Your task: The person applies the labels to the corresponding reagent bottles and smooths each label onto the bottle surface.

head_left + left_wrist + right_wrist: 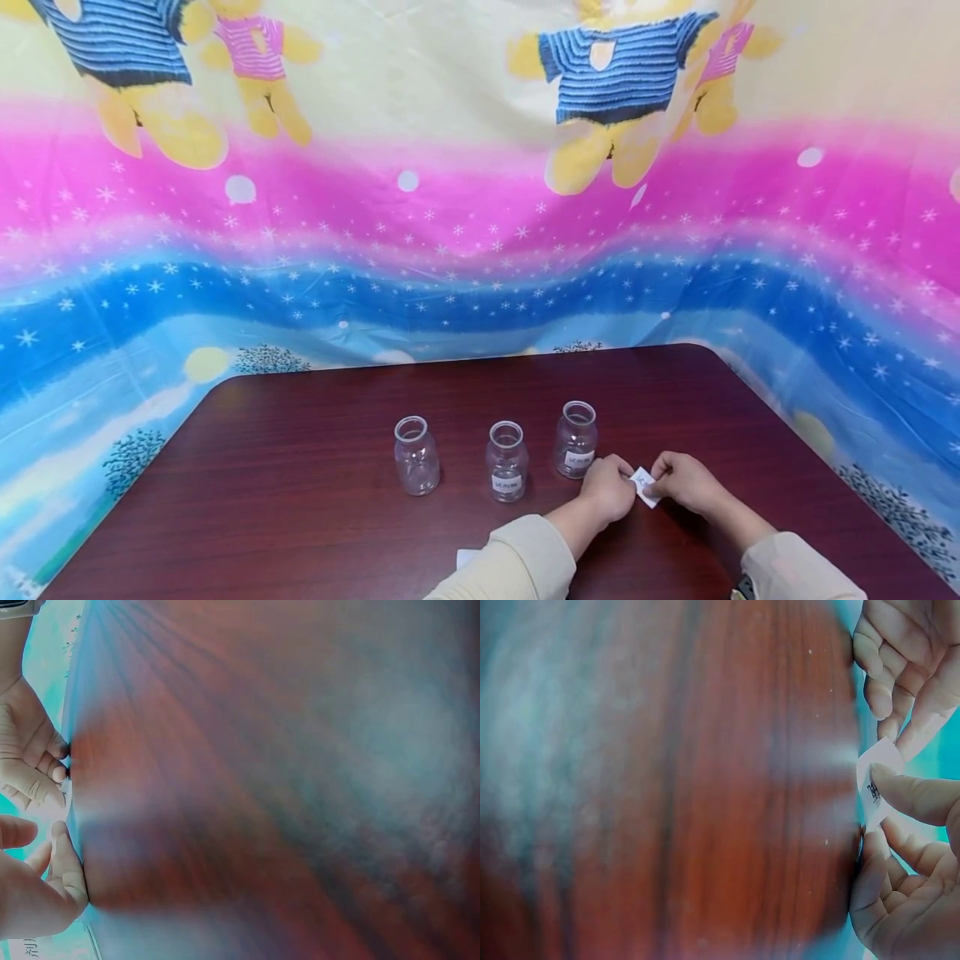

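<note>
Both hands meet over the right part of the table at a small white paper label [642, 480] with dark writing. My right hand [686, 482] pinches it, its thumb [919, 796] lying across the printed face. At the opposite corner, my left hand [607, 490] pinches the label's edge between its fingertips. Just behind the left hand stands a clear glass jar [577, 429] bearing a white label. A second labelled jar [506, 458] is in the middle. Farther left, another glass jar [416, 458] shows no label on its visible side. All three are upright and lidless.
Part of a white paper [467, 557] shows beside the left sleeve [517, 558]. The dark red-brown wooden table [322, 450] reaches a patterned cloth backdrop [465, 208] with cartoon bears behind and at the sides. A watch [742, 588] sits on the right wrist.
</note>
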`<state>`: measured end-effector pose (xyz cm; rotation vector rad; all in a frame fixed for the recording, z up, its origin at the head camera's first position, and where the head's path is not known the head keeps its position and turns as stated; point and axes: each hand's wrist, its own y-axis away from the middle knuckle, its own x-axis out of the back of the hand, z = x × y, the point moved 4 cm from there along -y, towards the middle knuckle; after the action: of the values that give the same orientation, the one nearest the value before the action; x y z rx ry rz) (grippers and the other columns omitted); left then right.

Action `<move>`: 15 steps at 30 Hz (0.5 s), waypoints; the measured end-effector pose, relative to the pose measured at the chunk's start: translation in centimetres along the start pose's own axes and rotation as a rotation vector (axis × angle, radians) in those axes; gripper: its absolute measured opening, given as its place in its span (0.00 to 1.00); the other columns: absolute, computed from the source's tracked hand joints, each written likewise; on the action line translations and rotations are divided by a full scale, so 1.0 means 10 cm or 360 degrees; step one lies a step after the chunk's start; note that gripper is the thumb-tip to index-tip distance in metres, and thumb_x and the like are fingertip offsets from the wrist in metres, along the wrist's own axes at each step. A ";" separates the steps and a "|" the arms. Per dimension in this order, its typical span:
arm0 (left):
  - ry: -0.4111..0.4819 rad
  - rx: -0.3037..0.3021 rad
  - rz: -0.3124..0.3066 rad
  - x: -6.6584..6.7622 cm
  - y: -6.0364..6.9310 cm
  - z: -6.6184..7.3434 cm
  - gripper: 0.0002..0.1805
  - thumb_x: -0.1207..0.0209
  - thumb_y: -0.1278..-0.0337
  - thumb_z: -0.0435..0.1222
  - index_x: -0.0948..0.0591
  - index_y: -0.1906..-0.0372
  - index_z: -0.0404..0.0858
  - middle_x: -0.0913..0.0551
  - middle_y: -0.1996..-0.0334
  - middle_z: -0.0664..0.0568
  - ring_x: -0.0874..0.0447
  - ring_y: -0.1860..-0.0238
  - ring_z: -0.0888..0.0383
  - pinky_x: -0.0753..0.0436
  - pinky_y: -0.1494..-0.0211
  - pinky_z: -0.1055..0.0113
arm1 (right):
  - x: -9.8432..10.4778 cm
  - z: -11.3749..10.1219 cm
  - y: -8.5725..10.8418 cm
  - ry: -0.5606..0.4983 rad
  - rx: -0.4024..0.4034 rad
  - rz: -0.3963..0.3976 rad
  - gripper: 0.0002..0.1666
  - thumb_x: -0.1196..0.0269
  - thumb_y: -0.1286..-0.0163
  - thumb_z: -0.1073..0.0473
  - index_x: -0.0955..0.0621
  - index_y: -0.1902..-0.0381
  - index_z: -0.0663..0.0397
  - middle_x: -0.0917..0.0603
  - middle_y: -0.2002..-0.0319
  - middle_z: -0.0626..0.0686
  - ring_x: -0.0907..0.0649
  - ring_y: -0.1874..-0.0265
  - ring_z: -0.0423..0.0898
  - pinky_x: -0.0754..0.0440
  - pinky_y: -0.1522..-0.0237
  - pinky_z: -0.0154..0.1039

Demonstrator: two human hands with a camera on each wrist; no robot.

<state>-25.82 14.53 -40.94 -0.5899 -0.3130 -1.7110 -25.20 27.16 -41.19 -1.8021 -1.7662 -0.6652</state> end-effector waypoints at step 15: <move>0.0183 -0.0003 -0.0012 0.02 0.04 0.00 0.06 0.45 0.62 0.25 0.24 0.81 0.39 0.30 0.83 0.58 0.34 0.80 0.67 0.33 0.77 0.77 | 0.02 -0.01 0.04 -0.0024 -0.0008 -0.0034 0.07 0.42 0.49 0.70 0.31 0.77 0.61 0.32 0.84 0.50 0.31 0.84 0.44 0.34 0.83 0.35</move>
<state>-25.49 14.29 -40.88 -0.4900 -0.2316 -1.7448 -24.84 27.24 -41.05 -1.7982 -1.7979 -0.6665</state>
